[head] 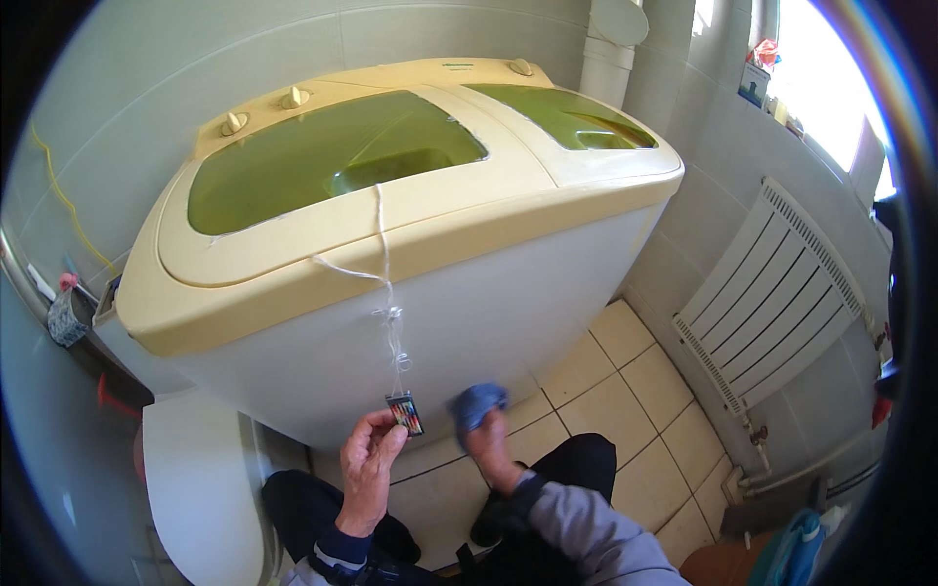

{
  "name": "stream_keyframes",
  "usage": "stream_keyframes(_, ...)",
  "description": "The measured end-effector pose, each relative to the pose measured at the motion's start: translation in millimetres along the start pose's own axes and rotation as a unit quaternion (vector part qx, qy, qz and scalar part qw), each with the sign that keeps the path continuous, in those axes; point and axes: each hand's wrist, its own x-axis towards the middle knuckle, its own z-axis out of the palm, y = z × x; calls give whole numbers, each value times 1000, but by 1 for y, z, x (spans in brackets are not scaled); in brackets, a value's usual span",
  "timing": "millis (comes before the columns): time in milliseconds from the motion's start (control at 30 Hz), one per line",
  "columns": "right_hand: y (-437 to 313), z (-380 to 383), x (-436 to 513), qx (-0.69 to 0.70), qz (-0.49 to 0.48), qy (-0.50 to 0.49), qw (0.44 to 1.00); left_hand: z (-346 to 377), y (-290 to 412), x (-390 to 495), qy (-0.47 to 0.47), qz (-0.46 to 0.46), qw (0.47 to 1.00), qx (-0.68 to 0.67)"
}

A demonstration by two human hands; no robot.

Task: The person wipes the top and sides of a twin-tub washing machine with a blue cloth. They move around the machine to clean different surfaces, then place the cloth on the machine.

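Note:
My left hand point(370, 465) pinches a small dark rectangular tag with a multicoloured face point(404, 414) between thumb and fingers. From the tag a white cord point(381, 234) runs up, knotted in places, over the front rim of a twin-tub washing machine point(440, 212). A crumpled blue cloth point(478, 406), blurred, is in my right hand point(491, 443), in front of the machine's white front panel point(469, 329). Whether the cloth touches the panel I cannot tell. The machine's cream top carries two green see-through lids point(337, 161) and several knobs point(294, 97).
A white toilet lid point(201, 491) is close on the left. On the right wall hangs a white radiator point(769, 293) below a bright window point(828, 80) with small items on its sill. Beige tiles cover the floor point(615, 410). A blue plastic item point(799, 546) stands at lower right.

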Motion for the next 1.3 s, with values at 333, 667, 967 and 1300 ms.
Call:
stream_keyframes(333,-101,151,-99,23,-10,-368,929,-25,2,12,20,44,998,31)
stream_keyframes(667,-169,-5,-88,144,364,-267,881,-36,-5,-19,38,23,998,51)
stream_keyframes(967,-192,-22,-110,224,324,-231,890,-28,-24,-79,-27,-139,989,46)
stream_keyframes(1300,-200,-43,-116,173,290,-278,899,-14,-35,-89,59,-87,991,78)
